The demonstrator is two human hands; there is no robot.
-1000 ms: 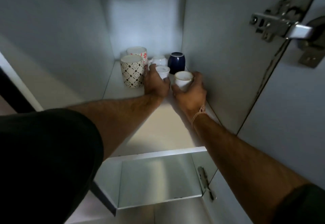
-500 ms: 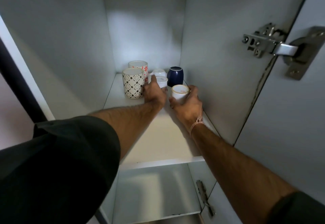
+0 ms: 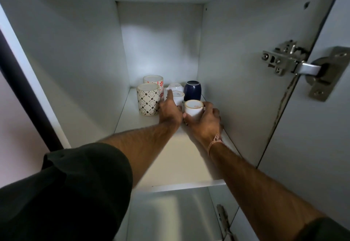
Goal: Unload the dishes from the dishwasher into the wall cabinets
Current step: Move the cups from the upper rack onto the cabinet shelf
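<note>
The white wall cabinet (image 3: 75, 51) fills the view, its door (image 3: 312, 146) swung open on the right and carried on a metal hinge (image 3: 284, 61). A dark sleeve (image 3: 66, 193) covers the upper left arm in the lower left corner, and both bare forearms reach in over the shelf (image 3: 178, 157) towards its back. All the crockery stands there upside down. On the left is a patterned mug (image 3: 147, 99), with a red-flowered mug (image 3: 153, 82) just behind it and touching it. Against the right wall at the back stands a navy cup (image 3: 192, 90). The right hand (image 3: 205, 123) grasps a tan-rimmed cup (image 3: 193, 108) that sits on the shelf in front of the navy cup: the thumb curls round its near left side, the fingers (image 3: 210, 106) wrap its right side, and its base shows above them. The left hand (image 3: 170, 111) lies just beside the right, between the patterned mug and a small white cup (image 3: 179, 97). Its index finger runs straight up the left side of that cup and touches it; the back of the hand hides the thumb and other fingers, so I cannot tell whether the cup is held or only touched. A second small white cup (image 3: 175, 87) stands directly behind. A thin pink bracelet (image 3: 215, 142) circles the right wrist.
</note>
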